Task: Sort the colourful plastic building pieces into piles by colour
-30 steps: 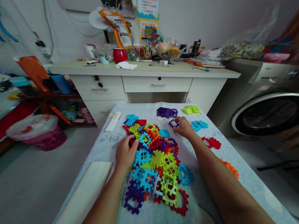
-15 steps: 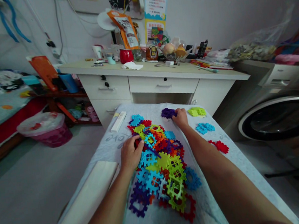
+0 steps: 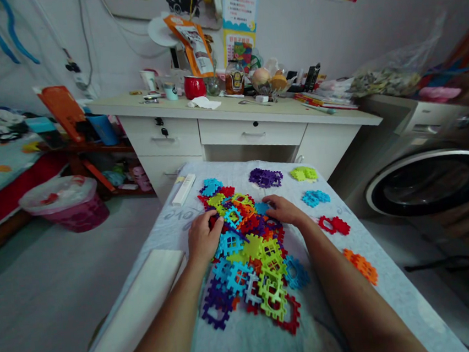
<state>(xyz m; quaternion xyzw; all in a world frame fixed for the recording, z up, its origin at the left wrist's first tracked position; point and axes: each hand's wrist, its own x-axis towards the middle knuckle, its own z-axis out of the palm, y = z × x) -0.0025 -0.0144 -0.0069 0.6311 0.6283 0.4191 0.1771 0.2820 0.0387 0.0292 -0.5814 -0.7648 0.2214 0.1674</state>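
A heap of interlocking plastic pieces [image 3: 250, 257] in several colours lies in the middle of a cloth-covered table [image 3: 242, 347]. My left hand [image 3: 202, 239] rests on the heap's left edge, fingers curled over the pieces. My right hand [image 3: 284, 210] lies on the heap's far right side, fingers stretched toward the centre and touching pieces. Sorted by colour beyond and beside the heap are a purple pile [image 3: 265, 177], a lime pile [image 3: 304, 174], a light-blue pile [image 3: 315, 197], a red pile [image 3: 334, 225] and an orange pile [image 3: 361, 265].
A white box [image 3: 184, 189] lies at the table's far left, a long white box [image 3: 135, 313] along its near left edge. Behind stands a cluttered desk [image 3: 250, 130]. A washing machine [image 3: 429, 179] is at right, a pink bin [image 3: 65, 206] on the floor at left.
My right hand left a purple piece at the purple pile and drew back onto the heap. My left hand stayed on the heap's left edge.
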